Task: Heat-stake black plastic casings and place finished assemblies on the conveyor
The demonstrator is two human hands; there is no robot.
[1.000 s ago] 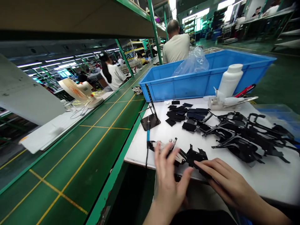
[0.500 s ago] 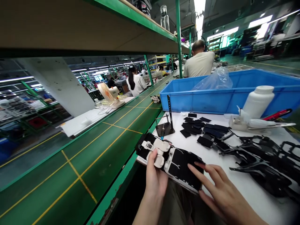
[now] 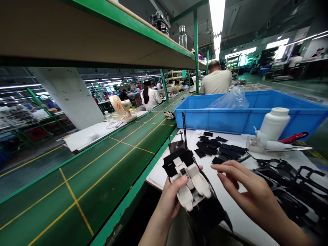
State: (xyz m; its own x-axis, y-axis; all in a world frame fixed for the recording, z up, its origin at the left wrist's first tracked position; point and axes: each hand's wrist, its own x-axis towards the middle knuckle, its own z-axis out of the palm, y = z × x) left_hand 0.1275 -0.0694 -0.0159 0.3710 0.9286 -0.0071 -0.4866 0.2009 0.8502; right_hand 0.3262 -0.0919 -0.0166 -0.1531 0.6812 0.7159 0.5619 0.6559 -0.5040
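A black part with white seat-shaped pieces [image 3: 197, 181] is gripped by my left hand [image 3: 171, 194], its thumb pressed on the white middle piece. The part tilts, its black lower end pointing toward me. Just right of it my right hand [image 3: 248, 191] hovers apart from the part, fingers spread and holding nothing. Beyond the hands, thin black rectangular pieces [image 3: 207, 145] lie scattered on the white tabletop [image 3: 159, 171]. Black molded frames [image 3: 289, 184] are heaped at the right, partly behind my right hand.
A blue bin [image 3: 215, 120] with a plastic bag stands behind the pieces. Near it are a white bottle [image 3: 275, 123], a red-handled tool [image 3: 294, 137] and a small black stand [image 3: 183, 128]. A green conveyor [image 3: 102, 171] runs along the left. Other people sit farther off.
The part has turned in my left hand, its black end swinging down toward me. My right hand has lifted off that end and moved up and slightly right. The view has tilted up slightly.
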